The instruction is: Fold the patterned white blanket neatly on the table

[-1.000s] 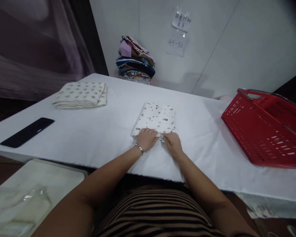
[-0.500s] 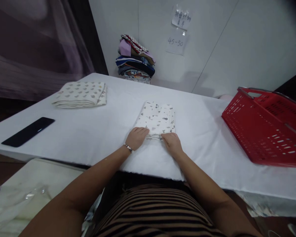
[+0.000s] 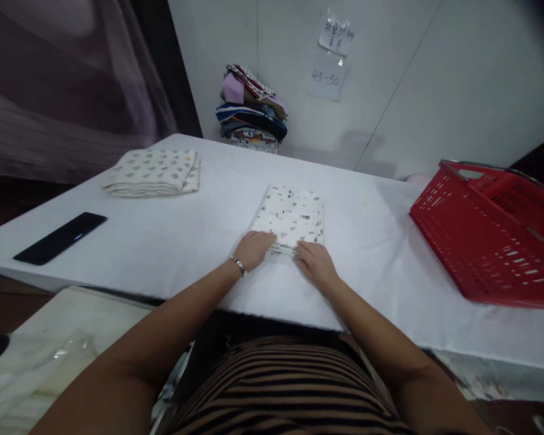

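Observation:
A folded white cloth with small grey and dark prints (image 3: 290, 211) lies on the white-covered table in front of me. My left hand (image 3: 256, 248) rests on its near left corner, fingers laid out over the top. At the near right corner is my right hand (image 3: 315, 258), its fingers stretched across the edge of the cloth. Between the two hands the stacked layers of the near edge show. Both thumbs are mostly hidden.
Another folded cloth with a leaf-like print (image 3: 152, 173) lies at the left, behind a black phone (image 3: 61, 237). A red plastic basket (image 3: 480, 235) stands at the right. Beyond the far edge rises a pile of folded fabrics (image 3: 254, 112) by the wall.
My right hand's fingers have loosened from the cloth's near edge and lie flatter on it. The left hand stays at its corner. The view has shifted slightly.

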Demonstrator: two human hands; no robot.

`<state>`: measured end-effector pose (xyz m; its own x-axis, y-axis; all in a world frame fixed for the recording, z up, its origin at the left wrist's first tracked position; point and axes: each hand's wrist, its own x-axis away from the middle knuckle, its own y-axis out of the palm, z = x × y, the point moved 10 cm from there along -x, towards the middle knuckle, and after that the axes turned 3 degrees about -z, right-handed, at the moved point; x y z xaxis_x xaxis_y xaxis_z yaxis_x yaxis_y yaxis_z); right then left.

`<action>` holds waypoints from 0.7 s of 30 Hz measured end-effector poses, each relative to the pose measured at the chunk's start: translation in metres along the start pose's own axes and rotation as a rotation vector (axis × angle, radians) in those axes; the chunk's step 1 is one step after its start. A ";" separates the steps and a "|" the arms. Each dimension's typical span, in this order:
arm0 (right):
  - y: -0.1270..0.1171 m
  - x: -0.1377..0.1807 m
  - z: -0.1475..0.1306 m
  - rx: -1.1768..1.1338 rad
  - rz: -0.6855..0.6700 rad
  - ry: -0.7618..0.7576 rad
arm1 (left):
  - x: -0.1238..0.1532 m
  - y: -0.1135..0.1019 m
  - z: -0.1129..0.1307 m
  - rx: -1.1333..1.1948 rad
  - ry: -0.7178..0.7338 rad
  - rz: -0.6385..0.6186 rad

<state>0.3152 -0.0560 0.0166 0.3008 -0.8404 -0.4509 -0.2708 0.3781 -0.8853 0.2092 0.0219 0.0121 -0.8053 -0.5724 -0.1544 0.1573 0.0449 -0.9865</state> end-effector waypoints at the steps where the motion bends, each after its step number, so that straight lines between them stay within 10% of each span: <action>1: 0.000 0.000 0.000 0.001 -0.005 -0.003 | -0.001 0.001 -0.001 0.005 -0.019 -0.023; 21: -0.006 -0.007 0.024 -0.096 0.030 0.144 | -0.003 -0.008 -0.001 0.033 -0.060 0.101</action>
<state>0.3362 -0.0430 0.0220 0.1594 -0.8787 -0.4499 -0.3663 0.3706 -0.8535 0.2099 0.0238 0.0207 -0.7490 -0.6141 -0.2487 0.2558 0.0782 -0.9636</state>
